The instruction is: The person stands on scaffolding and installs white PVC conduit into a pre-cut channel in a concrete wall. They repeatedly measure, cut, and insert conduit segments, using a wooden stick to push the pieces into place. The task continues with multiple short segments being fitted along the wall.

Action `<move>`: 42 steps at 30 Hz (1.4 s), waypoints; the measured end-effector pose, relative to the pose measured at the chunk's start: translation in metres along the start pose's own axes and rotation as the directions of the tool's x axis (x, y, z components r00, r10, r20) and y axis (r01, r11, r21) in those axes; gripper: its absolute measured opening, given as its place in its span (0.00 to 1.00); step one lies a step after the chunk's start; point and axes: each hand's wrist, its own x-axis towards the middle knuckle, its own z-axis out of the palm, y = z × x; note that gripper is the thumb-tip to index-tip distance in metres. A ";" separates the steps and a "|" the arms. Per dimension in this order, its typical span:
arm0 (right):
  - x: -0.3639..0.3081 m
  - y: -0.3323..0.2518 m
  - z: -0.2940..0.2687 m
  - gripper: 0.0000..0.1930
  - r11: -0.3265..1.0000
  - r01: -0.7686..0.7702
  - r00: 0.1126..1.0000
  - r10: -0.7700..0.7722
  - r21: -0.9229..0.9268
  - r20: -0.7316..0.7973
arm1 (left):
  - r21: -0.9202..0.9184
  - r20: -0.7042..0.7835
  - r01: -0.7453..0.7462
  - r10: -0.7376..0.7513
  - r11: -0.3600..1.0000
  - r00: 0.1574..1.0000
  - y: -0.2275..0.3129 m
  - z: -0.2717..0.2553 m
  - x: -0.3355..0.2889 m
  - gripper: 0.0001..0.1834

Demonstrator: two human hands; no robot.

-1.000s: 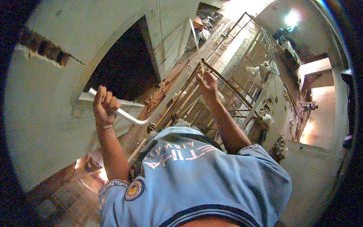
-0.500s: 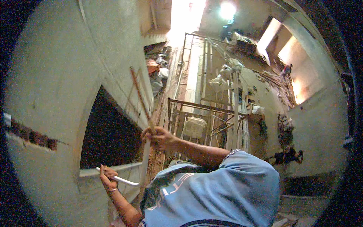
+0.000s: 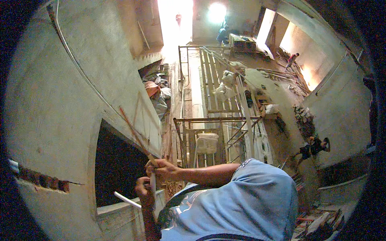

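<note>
Spread at nine o'clock: grey plastered wall; at twelve, rusty metal scaffold frame. Clamped in right hand at seven: thin brown rod, meeting bent white pipe, partly hidden behind left hand, with left grip impossible to tell.

left hand and right hand at a white pipe
the right grips a thin brown rod

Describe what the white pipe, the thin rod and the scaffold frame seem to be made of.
White pipe: probably plastic, smooth, evenly white. Thin rod: unclear, perhaps wood or rusty metal; brownish and dull, but blurred. Scaffold frame: likely metal, rusty brown, with slim straight bars.
</note>
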 end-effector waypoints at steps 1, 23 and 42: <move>-0.001 -0.011 -0.006 0.13 0.999 -0.004 0.997 0.006 0.033 -0.080 | 0.263 -0.331 -0.170 0.254 0.950 0.909 -0.004 -0.004 -0.001 0.27; 0.020 -0.093 -0.020 0.09 0.615 -0.157 0.946 -0.131 -0.772 -0.297 | -0.643 -0.148 0.041 -0.176 0.765 0.973 0.148 -0.087 0.029 0.14; 0.091 -0.162 0.029 0.12 -0.460 0.443 0.897 0.226 -0.770 0.381 | -0.690 0.048 0.264 -0.321 0.673 0.946 0.177 -0.059 0.007 0.17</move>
